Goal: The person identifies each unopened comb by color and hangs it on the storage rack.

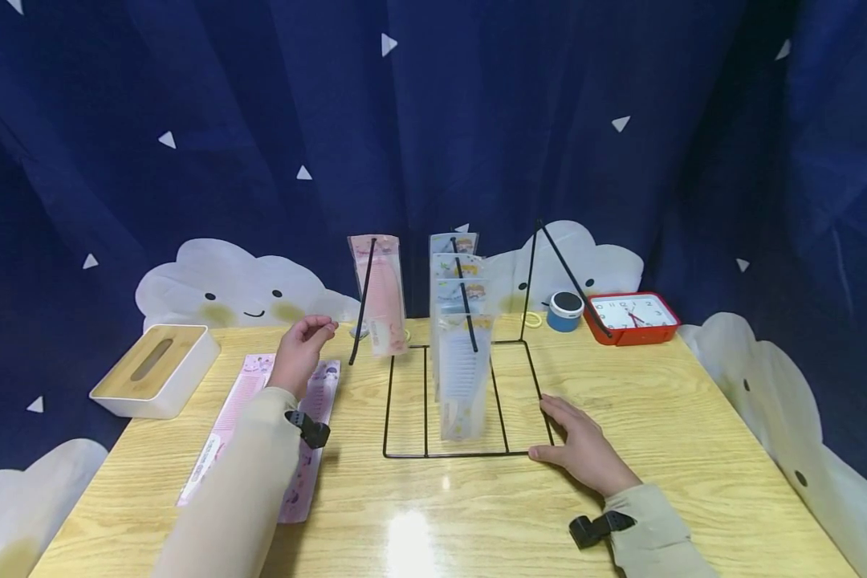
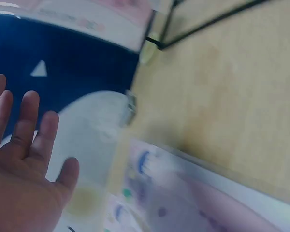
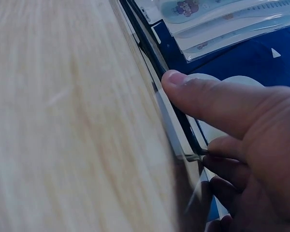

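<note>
My left hand is raised left of the pink packaged comb, apart from it. Its fingers are loosely bent, with nothing between them; the left wrist view shows the hand palm-on. That comb hangs on the left prong of a black wire display rack. Several blue packaged combs hang one behind another on the middle prong. The right prong holds no package. At the rack's front right base corner, my right hand holds the wire, thumb on the front bar.
Two pink-purple packaged combs lie under my left forearm. A white tissue box with a wooden lid stands at the left. Behind the rack to the right are a small blue speaker and a red clock. A dark curtain hangs behind.
</note>
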Demonstrator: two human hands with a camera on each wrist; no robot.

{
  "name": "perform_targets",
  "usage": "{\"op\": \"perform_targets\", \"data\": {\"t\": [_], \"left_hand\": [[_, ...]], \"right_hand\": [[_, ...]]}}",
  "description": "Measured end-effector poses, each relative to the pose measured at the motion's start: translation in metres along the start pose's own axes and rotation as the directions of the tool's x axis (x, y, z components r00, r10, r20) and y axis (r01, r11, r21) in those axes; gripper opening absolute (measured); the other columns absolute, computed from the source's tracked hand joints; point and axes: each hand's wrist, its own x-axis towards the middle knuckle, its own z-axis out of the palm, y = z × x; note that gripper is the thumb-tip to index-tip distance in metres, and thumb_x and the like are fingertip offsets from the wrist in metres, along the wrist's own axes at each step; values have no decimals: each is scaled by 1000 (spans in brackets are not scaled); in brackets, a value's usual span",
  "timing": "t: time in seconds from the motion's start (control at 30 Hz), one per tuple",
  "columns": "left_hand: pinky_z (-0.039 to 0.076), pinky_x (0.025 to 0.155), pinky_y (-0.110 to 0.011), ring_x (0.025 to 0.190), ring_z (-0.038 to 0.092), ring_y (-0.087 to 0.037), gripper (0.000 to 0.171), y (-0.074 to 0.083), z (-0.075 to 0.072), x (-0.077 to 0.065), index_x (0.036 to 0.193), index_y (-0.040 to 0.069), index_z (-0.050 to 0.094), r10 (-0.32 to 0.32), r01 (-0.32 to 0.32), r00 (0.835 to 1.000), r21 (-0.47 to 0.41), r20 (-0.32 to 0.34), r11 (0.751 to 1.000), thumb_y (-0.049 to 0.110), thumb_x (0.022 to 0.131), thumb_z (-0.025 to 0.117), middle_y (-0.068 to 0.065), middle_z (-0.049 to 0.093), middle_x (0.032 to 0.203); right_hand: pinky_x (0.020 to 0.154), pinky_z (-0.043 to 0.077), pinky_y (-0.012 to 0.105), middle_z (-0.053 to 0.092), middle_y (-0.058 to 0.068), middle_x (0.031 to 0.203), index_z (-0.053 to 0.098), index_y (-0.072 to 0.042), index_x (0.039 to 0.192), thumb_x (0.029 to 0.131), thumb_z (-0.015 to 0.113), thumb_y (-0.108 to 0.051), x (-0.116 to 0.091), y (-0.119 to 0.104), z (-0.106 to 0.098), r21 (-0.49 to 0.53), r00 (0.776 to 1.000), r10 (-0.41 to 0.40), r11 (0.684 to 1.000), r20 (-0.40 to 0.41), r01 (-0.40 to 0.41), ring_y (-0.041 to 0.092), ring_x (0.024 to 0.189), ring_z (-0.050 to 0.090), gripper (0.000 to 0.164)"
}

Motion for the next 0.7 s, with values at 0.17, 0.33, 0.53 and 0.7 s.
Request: {"op": "perform_targets", "data": {"t": [0.17,0.33,0.53,0.7], "left_hand": [[38,107,-38,120,53,-21,34,-21,-3,-3,127,2,56,-29,28,999,80,15,996,25,102,59,-13,60,129],[38,109,-46,134,46,-32,43,-33,-4,-4,139,3,50,-112,99,991,168,70,981,23,102,58,-17,49,144],[50,88,-39,130,48,-37,54,-47,-7,-6,150,7,40,-180,138,977,297,119,945,21,101,58,-22,42,151],[50,97,-42,141,35,-44,58,-53,-7,-8,150,1,37,-189,137,975,355,116,925,12,97,59,-28,26,159]], "right_hand": [[110,27,66,36,19,158,43,-1,150,80,83,-43,-1,0,0,-3,1000,-4,1000,-3,4,46,144,28,91],[110,27,66,36,19,158,43,-1,151,80,83,-43,-1,0,0,-2,1000,-2,1000,0,2,46,144,28,91],[110,25,66,35,19,159,42,-2,151,80,83,-43,0,-1,0,4,1000,8,1000,6,-8,45,145,27,92],[111,25,66,35,19,159,41,-1,152,81,83,-43,0,-2,0,5,1000,8,1000,9,-8,45,145,26,92]]}}
